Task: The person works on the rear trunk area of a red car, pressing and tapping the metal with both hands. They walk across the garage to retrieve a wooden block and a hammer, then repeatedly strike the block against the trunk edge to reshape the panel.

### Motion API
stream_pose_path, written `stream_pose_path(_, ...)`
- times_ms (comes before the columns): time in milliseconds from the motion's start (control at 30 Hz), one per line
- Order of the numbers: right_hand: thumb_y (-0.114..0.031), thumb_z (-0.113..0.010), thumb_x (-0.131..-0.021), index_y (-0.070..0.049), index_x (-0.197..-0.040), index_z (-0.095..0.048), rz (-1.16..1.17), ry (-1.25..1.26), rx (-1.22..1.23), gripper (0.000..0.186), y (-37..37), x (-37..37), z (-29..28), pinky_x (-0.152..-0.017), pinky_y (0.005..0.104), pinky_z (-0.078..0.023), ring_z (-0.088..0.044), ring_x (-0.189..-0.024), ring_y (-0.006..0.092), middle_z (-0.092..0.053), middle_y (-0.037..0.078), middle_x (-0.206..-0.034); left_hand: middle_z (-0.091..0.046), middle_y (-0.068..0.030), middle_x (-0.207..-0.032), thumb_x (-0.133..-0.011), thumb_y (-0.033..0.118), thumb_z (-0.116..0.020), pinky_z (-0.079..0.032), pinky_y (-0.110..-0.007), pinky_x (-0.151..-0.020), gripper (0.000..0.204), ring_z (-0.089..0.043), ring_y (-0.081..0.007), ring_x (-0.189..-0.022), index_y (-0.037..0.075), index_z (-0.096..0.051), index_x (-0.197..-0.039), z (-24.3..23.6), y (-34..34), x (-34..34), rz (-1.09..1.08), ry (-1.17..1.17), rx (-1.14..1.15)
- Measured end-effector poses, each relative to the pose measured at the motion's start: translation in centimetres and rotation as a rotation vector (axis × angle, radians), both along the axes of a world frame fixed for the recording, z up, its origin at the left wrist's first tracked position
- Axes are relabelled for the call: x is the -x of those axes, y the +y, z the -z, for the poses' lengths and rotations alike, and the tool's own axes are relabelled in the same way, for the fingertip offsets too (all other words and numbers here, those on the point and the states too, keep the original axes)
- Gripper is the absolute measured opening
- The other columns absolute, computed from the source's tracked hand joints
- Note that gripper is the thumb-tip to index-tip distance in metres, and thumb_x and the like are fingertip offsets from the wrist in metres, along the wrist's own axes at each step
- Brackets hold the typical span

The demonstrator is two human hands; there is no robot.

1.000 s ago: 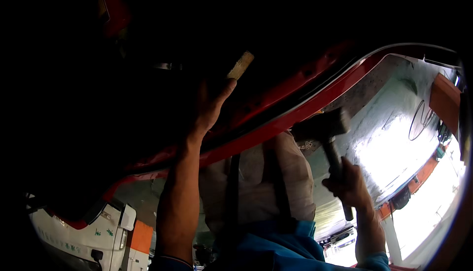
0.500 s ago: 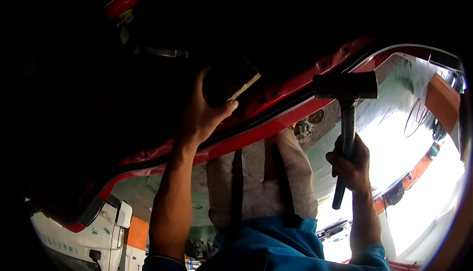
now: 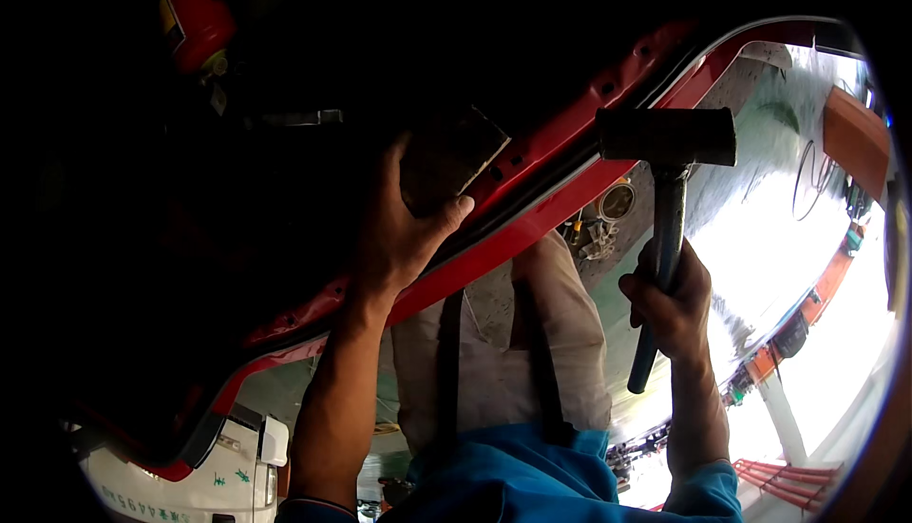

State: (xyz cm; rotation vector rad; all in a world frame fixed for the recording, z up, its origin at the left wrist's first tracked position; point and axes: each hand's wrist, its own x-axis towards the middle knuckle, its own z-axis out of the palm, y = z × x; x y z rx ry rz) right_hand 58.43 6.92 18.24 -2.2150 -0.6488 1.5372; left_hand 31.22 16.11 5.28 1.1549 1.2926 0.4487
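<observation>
My left hand [image 3: 418, 243] is closed on a dark block [image 3: 446, 167] with a pale edge, held beside the red metal rim [image 3: 489, 252] of a vehicle body. Beyond it the interior is mostly black shadow. To the right, my right hand [image 3: 679, 300] grips a hammer [image 3: 665, 135] by its metal handle, head uppermost and just over the rim in the view. My legs in pale trousers show below the rim.
A red cylinder [image 3: 195, 15] sits high in the dark interior. A white vehicle [image 3: 180, 485] is at lower left. On the sunlit floor at right are an orange-brown board [image 3: 850, 138], loops of cable and, nearer, a round container [image 3: 616, 200] among small items.
Over the last second the hammer has risen and now stands more upright. The block in my left hand has turned, showing its dark face and a narrow pale edge.
</observation>
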Motion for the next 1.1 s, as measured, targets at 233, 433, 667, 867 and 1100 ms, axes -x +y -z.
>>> stream_pose_path(233, -0.006, -0.073, -0.079, 0.005, -0.110, -0.057, -0.049, 0.016, -0.055, 0.037, -0.2, -0.9, 1.8, -0.047, 0.0251, -0.049, -0.062, -0.054, 0.0118, -0.064, 0.007, -0.073, -0.061, -0.0170, -0.130, -0.079, 0.028, -0.084, -0.050, -0.043, -0.103, 0.083, -0.060, -0.0307, -0.121, 0.000, -0.042, -0.145, 0.6, -2.4, -0.1, 0.004, 0.081, -0.014)
stream_pose_path(433, -0.002, -0.072, -0.077, 0.003, -0.103, -0.055, -0.111, 0.010, -0.115, 0.031, -0.2, -1.5, 1.4, -0.044, 0.0241, -0.047, -0.058, -0.050, 0.0104, -0.060, 0.006, -0.070, -0.060, -0.0183, -0.132, -0.077, 0.031, -0.086, -0.050, -0.042, -0.102, 0.084, -0.060, -0.0302, -0.121, 0.002, -0.044, -0.144, 0.9, -3.3, 0.8, -0.199, 0.040, -0.035)
stream_pose_path(667, -0.001, -0.072, -0.078, 0.001, -0.099, -0.055, -0.191, 0.006, -0.221, 0.027, -0.5, -2.4, 1.7, -0.044, 0.0230, -0.045, -0.055, -0.051, 0.0097, -0.059, 0.005, -0.072, -0.058, -0.0182, -0.133, -0.075, 0.029, -0.086, -0.045, -0.041, -0.106, 0.084, -0.057, -0.0304, -0.123, 0.004, -0.044, -0.144, 0.7, -5.2, -1.2, 0.094, 0.281, -0.216)
stream_pose_path(867, -0.006, -0.075, -0.082, 0.001, -0.100, -0.057, -0.285, -0.038, -0.427, 0.026, -1.1, -2.1, 4.6, -0.053, 0.0261, -0.043, -0.055, -0.059, 0.0097, -0.058, 0.003, -0.070, -0.061, -0.0186, -0.131, -0.075, 0.029, -0.086, -0.047, -0.041, -0.104, 0.083, -0.059, -0.0311, -0.123, 0.003, -0.046, -0.143, 1.1, -5.1, -0.6, 0.055, 0.215, -0.160)
stream_pose_path(1100, -0.018, -0.076, -0.091, 0.002, -0.092, -0.058, -0.379, -0.066, -0.314, 0.027, 0.0, 0.2, 5.3, -0.054, 0.0274, -0.043, -0.049, -0.063, 0.0074, -0.056, 0.003, -0.067, -0.058, -0.0232, -0.136, -0.075, 0.029, -0.085, -0.046, -0.043, -0.108, 0.083, -0.057, -0.0376, -0.126, 0.002, -0.045, -0.143, 0.4, -5.4, -1.1, 0.114, 0.434, -0.259)
